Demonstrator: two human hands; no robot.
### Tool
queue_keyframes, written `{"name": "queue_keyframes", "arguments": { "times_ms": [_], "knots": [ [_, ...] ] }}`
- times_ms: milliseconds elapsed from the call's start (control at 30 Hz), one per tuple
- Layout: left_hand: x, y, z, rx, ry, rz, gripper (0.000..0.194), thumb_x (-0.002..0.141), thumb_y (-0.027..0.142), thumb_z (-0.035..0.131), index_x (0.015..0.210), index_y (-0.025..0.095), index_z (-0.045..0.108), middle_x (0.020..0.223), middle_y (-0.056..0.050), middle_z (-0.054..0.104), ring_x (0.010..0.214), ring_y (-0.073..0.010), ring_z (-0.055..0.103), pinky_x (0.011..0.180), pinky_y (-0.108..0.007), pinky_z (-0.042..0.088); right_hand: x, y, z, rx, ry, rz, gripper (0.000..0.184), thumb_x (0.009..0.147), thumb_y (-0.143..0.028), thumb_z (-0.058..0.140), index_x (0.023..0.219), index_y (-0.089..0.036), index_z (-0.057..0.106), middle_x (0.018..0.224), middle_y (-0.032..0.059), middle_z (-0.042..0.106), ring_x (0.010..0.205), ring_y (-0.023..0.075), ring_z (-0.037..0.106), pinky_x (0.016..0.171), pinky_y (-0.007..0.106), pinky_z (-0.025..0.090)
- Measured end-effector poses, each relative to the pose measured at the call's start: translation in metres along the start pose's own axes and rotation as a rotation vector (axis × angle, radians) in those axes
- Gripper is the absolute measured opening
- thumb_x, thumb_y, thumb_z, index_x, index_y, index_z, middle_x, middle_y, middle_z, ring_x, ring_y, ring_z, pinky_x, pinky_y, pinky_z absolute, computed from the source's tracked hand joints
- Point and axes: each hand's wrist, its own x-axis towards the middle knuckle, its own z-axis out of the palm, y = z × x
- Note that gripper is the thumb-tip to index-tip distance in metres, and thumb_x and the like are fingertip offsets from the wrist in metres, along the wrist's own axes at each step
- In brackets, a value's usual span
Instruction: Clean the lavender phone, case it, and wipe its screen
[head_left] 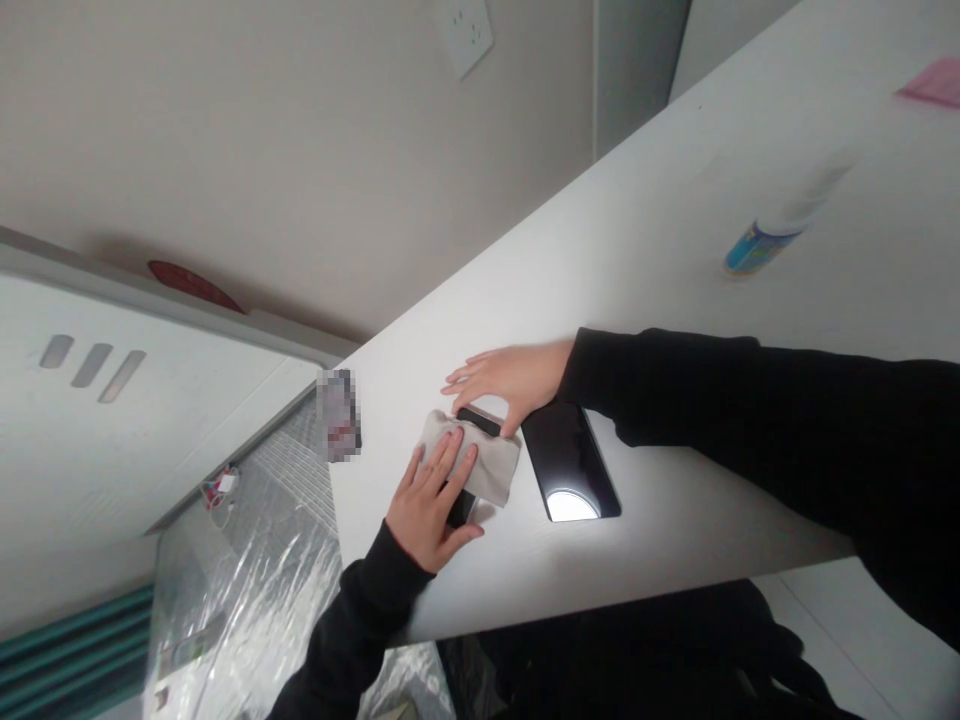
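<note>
A light grey cloth [491,462] lies over a black flat device, perhaps a phone [478,421], whose dark ends show on both sides of it. My left hand [435,495] rests on the cloth with its fingers stretched and spread, the thumb apart by the device's near end. At the far end, my right hand [517,380] holds the device's edge between thumb and index finger, its other fingers extended over the table. Right beside them lies a black tablet [574,460] with a lamp reflected in its screen; my right wrist is just above its far end.
On the white table [660,540], a white-and-blue bottle [761,245] and a pink item [934,85] lie to the right. A blurred-out item [339,415] is at the left table edge. Clear plastic sheeting [255,560] covers something below left. A wall socket [466,35] is above.
</note>
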Motion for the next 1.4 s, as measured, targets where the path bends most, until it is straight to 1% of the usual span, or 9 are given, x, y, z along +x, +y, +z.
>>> {"name": "queue_keyframes", "arguments": {
  "times_ms": [133, 267, 433, 567, 667, 967, 1067, 1200, 1400],
  "knots": [
    [-0.053, 0.017, 0.003, 0.011, -0.036, -0.044, 0.094, 0.098, 0.076, 0.016, 0.165, 0.01, 0.017, 0.17, -0.023, 0.027, 0.158, -0.0354, 0.027, 0.125, -0.051, 0.019, 0.0, -0.002, 0.0, 0.022, -0.02, 0.019, 0.072, 0.081, -0.048, 0.085, 0.14, -0.015, 0.06, 0.161, 0.0199, 0.045, 0.153, 0.0357, 0.036, 0.124, 0.053, 0.025],
    [-0.066, 0.023, 0.003, 0.046, -0.037, -0.015, 0.096, 0.097, 0.077, 0.013, 0.165, 0.01, 0.018, 0.17, -0.022, 0.025, 0.159, -0.0351, 0.025, 0.127, -0.05, 0.016, 0.001, -0.001, 0.002, 0.026, -0.032, 0.034, 0.074, 0.08, -0.048, 0.086, 0.142, -0.015, 0.059, 0.162, 0.0192, 0.043, 0.154, 0.0352, 0.033, 0.125, 0.053, 0.023],
    [-0.016, 0.007, 0.003, 0.066, -0.024, 0.066, 0.096, 0.096, 0.08, 0.019, 0.165, 0.013, 0.018, 0.17, -0.022, 0.026, 0.157, -0.0353, 0.028, 0.127, -0.051, 0.012, 0.002, 0.001, 0.003, 0.028, -0.007, 0.023, 0.072, 0.077, -0.044, 0.088, 0.139, -0.017, 0.061, 0.161, 0.018, 0.046, 0.152, 0.0358, 0.036, 0.124, 0.053, 0.025],
    [0.036, -0.007, 0.001, 0.037, 0.024, 0.066, 0.094, 0.096, 0.079, 0.017, 0.165, 0.016, 0.021, 0.169, -0.02, 0.029, 0.155, -0.0335, 0.033, 0.126, -0.05, 0.013, 0.001, 0.003, 0.004, 0.027, 0.007, 0.025, 0.07, 0.074, -0.017, 0.082, 0.14, -0.017, 0.059, 0.16, 0.0153, 0.048, 0.152, 0.0327, 0.038, 0.124, 0.05, 0.027],
    [0.049, -0.011, 0.001, 0.014, 0.026, 0.047, 0.095, 0.095, 0.08, 0.019, 0.165, 0.016, 0.021, 0.169, -0.02, 0.031, 0.154, -0.0346, 0.035, 0.126, -0.051, 0.016, 0.001, 0.002, 0.003, 0.026, 0.008, 0.038, 0.068, 0.074, -0.007, 0.074, 0.14, -0.015, 0.059, 0.159, 0.0153, 0.049, 0.152, 0.0295, 0.039, 0.125, 0.046, 0.028],
    [-0.055, 0.017, 0.004, 0.01, -0.026, -0.035, 0.094, 0.098, 0.076, 0.012, 0.165, 0.01, 0.021, 0.17, -0.022, 0.024, 0.159, -0.0347, 0.025, 0.127, -0.051, 0.013, 0.0, 0.001, 0.004, 0.063, 0.007, 0.044, 0.072, 0.078, -0.047, 0.088, 0.138, -0.017, 0.062, 0.161, 0.0174, 0.047, 0.153, 0.0345, 0.037, 0.126, 0.051, 0.024],
    [-0.066, 0.023, 0.004, 0.034, -0.033, -0.021, 0.094, 0.098, 0.076, 0.013, 0.165, 0.01, 0.021, 0.171, -0.022, 0.024, 0.158, -0.0349, 0.025, 0.127, -0.051, 0.011, 0.0, 0.001, 0.004, 0.064, 0.004, 0.043, 0.071, 0.078, -0.048, 0.087, 0.138, -0.018, 0.062, 0.161, 0.0172, 0.046, 0.153, 0.0343, 0.036, 0.126, 0.051, 0.023],
    [-0.025, 0.012, 0.004, 0.052, -0.017, 0.025, 0.095, 0.096, 0.079, 0.017, 0.165, 0.014, 0.019, 0.17, -0.02, 0.026, 0.158, -0.0341, 0.028, 0.127, -0.05, 0.009, 0.001, -0.001, 0.002, 0.05, -0.008, 0.05, 0.071, 0.077, -0.043, 0.089, 0.138, -0.017, 0.062, 0.16, 0.0181, 0.047, 0.152, 0.0362, 0.037, 0.125, 0.054, 0.025],
    [0.054, -0.009, -0.002, 0.023, 0.056, 0.086, 0.091, 0.098, 0.077, 0.017, 0.165, 0.015, 0.02, 0.169, -0.019, 0.029, 0.155, -0.032, 0.034, 0.126, -0.049, 0.012, 0.0, 0.001, 0.003, 0.034, 0.006, 0.039, 0.068, 0.078, -0.006, 0.072, 0.144, -0.012, 0.054, 0.16, 0.017, 0.048, 0.152, 0.029, 0.038, 0.126, 0.046, 0.027]
  ]
}}
